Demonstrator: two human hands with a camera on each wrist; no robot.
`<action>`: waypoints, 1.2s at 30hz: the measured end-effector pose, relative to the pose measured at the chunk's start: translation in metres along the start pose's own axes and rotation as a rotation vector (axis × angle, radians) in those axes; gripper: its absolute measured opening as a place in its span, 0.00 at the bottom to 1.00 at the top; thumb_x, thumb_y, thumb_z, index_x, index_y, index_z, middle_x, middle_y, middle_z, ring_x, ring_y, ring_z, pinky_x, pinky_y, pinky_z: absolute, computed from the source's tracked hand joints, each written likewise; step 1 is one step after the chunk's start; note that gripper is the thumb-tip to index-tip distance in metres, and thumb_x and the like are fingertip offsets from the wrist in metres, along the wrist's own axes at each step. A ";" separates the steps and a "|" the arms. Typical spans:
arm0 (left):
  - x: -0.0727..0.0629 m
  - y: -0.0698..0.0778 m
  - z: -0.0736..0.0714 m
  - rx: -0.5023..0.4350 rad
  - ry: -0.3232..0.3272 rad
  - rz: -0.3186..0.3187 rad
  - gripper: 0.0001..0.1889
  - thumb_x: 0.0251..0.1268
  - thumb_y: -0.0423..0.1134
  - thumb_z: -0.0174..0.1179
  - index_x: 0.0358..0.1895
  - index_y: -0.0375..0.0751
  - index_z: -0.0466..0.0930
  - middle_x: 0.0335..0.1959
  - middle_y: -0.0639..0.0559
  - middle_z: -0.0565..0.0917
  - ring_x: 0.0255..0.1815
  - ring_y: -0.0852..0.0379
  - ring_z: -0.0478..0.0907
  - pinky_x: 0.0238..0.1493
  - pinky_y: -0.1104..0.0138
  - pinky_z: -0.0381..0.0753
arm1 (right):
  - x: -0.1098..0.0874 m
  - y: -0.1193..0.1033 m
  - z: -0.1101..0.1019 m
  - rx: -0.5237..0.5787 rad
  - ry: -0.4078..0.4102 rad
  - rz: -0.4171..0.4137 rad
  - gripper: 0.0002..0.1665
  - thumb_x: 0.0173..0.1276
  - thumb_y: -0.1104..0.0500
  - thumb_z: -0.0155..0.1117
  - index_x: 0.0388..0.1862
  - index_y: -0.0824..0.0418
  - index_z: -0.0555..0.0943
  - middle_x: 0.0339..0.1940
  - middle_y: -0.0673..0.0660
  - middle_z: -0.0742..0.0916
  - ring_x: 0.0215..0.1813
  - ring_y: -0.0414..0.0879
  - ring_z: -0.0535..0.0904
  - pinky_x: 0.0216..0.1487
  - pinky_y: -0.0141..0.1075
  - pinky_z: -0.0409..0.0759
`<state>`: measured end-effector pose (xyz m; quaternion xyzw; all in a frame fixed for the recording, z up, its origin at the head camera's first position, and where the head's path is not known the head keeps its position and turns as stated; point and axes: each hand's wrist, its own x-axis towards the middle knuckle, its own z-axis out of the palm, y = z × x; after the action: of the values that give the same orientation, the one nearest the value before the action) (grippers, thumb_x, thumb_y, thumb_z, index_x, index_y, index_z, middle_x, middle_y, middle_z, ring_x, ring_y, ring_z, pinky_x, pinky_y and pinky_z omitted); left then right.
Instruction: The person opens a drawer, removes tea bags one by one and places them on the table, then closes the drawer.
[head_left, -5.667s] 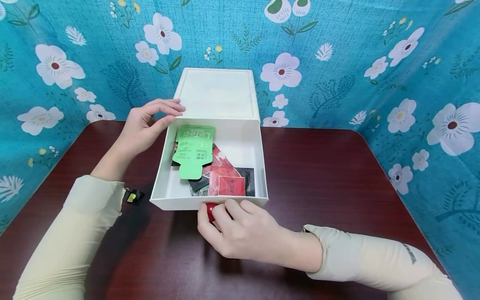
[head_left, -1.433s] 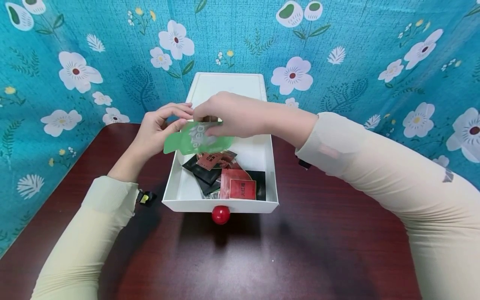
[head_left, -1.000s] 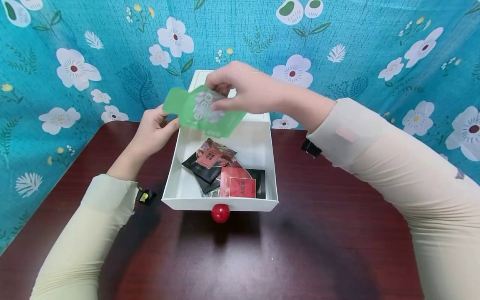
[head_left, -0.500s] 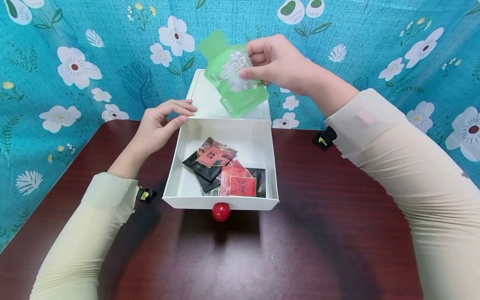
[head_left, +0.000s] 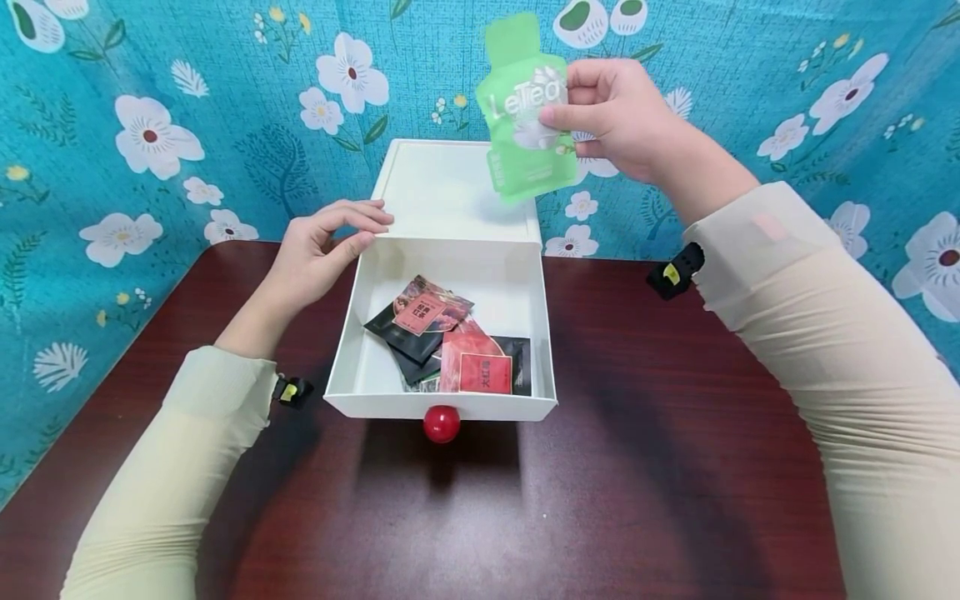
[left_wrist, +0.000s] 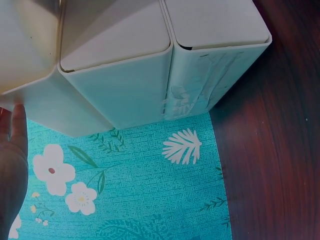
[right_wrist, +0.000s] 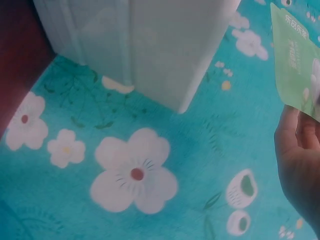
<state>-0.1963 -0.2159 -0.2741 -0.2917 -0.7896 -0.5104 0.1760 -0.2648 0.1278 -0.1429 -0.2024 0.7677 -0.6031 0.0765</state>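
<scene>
In the head view my right hand pinches a flat green LeTea packet by its right edge, thumb in front. The packet is held upright above the white drawer cabinet. The right wrist view shows part of the green packet above the fingers of that hand. My left hand rests its fingertips on the cabinet's top left edge, its thumb stretched toward the front. Below, the white top drawer stands pulled out. Inside lie a black and red tea sachet and a red sachet, with others partly hidden underneath.
A round red knob sticks out from the drawer front. The dark wooden table spreads around the cabinet. Behind it hangs a blue flowered cloth. Stacked drawer sections show in the left wrist view.
The right hand let go of the red knob, took the green packet from the drawer, then raised it up and to the right. The left hand stayed at the cabinet edge.
</scene>
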 end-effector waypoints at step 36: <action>0.000 -0.001 0.000 -0.007 0.004 0.002 0.09 0.71 0.33 0.58 0.46 0.31 0.85 0.51 0.59 0.86 0.68 0.59 0.74 0.59 0.73 0.80 | 0.012 0.086 -0.057 0.402 0.273 0.394 0.07 0.65 0.61 0.70 0.38 0.60 0.80 0.36 0.51 0.85 0.36 0.44 0.79 0.33 0.35 0.84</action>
<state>-0.1969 -0.2165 -0.2750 -0.2921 -0.7873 -0.5134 0.1771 -0.3154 0.1899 -0.2089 0.0522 0.6608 -0.7379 0.1268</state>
